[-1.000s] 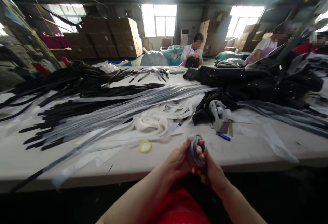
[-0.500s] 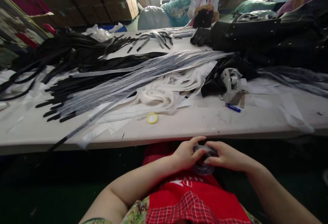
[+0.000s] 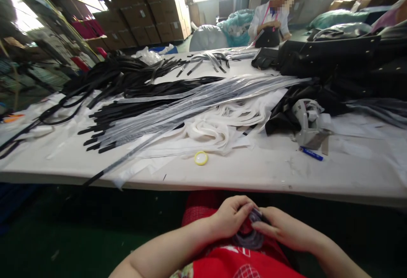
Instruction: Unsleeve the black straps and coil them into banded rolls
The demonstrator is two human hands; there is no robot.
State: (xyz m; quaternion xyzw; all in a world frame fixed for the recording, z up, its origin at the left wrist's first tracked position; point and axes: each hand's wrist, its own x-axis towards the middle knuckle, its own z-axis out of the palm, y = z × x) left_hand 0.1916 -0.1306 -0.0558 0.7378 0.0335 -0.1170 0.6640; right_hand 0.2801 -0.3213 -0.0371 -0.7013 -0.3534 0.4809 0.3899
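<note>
Coil (image 3: pixel 249 242) before table (image 3: pixel 241 174); straps (image 3: pixel 159 114) on its left, tape dispenser (image 3: pixel 308 125) right; boxes (image 3: pixel 151 12) behind.

Grey coil (image 3: pixel 250 240) betw. fingers (image 3: pixel 264 228). Nearer than them: red apron (image 3: pixel 219 265) w/ white print (image 3: pixel 247 252), red/white check patch (image 3: pixel 247 272). Beyond fingers: off-white tabletop (image 3: pixel 248 176), yellow-rimmed white disc (image 3: pixel 201 158); to R, blue pen (image 3: pixel 310 154); farther L, white tape (image 3: pixel 211 133), blk straps (image 3: pixel 108 119), translucent grey strips (image 3: pixel 178 110).
</note>
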